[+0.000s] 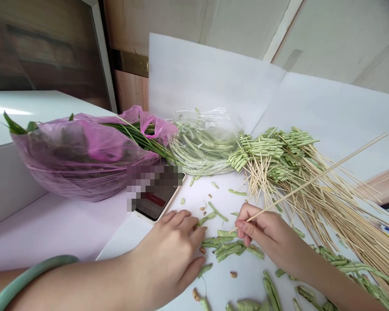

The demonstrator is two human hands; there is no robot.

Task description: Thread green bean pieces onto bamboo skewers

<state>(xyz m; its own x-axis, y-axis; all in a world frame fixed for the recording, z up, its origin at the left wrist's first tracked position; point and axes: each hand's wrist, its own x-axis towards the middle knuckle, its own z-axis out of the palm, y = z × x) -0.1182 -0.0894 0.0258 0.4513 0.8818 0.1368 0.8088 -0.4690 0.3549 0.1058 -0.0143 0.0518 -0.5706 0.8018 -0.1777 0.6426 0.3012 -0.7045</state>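
My right hand [266, 229] pinches a long bamboo skewer [311, 181] between its fingertips, with the pointed end just past the fingers and the shaft running up to the right. My left hand [168, 255] rests with spread, curved fingers beside cut green bean pieces [228, 249] and holds nothing I can see. Those pieces lie scattered between my hands on a white sheet [220, 276], with a few loose brown beans [233, 274] among them. Further right, a heap of skewers [330, 211] carries threaded bean pieces [272, 151] at the far end.
A clear plastic bag of green beans [204, 147] and a pink bag of leafy greens [78, 155] stand behind my hands. A phone [152, 203], partly blurred out, lies beyond my left hand. White boards [207, 73] stand at the back. A pale green bangle [29, 276] circles my left wrist.
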